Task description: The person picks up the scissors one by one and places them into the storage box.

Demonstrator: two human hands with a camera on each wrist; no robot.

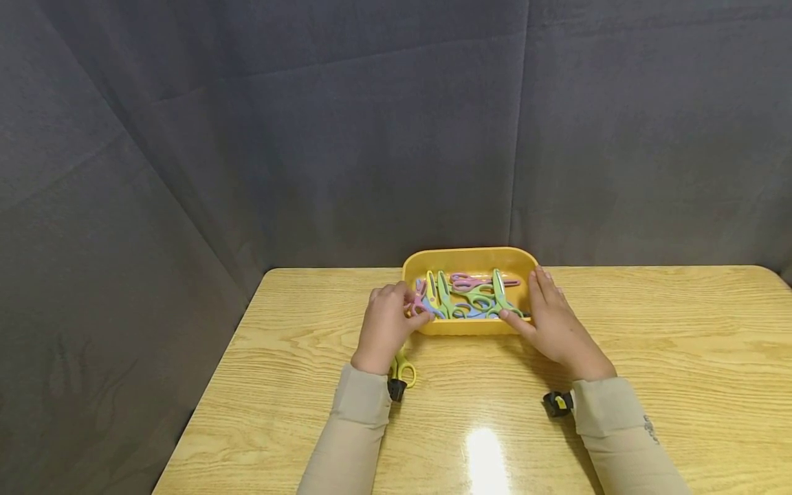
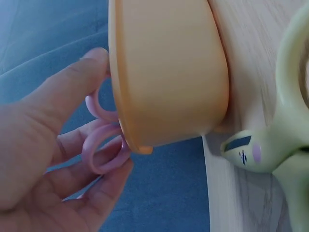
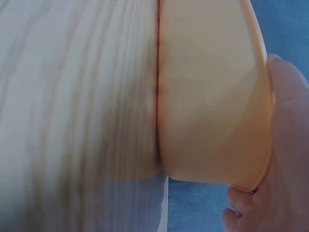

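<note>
A yellow plastic tray (image 1: 470, 327) holds several scissors with coloured handles. At its left end my left hand (image 1: 388, 320) pinches the handle loops of pink scissors (image 2: 99, 166), which stick out past the rim in the left wrist view. My right hand (image 1: 555, 326) lies against the tray's right end, fingers straight along the rim and thumb at the front corner, near green scissors (image 1: 498, 292). Between the hands are yellow scissors (image 1: 432, 292), another green pair (image 1: 444, 292) and a second pink pair (image 1: 476, 283), with blue parts beneath.
Yellow-green scissors (image 1: 405, 370) lie on the wooden table (image 1: 464, 399) beside the left wrist, partly hidden by it. The tray stands near the table's back edge, before a dark grey cloth (image 1: 396, 137). Black wrist cameras show under both wrists.
</note>
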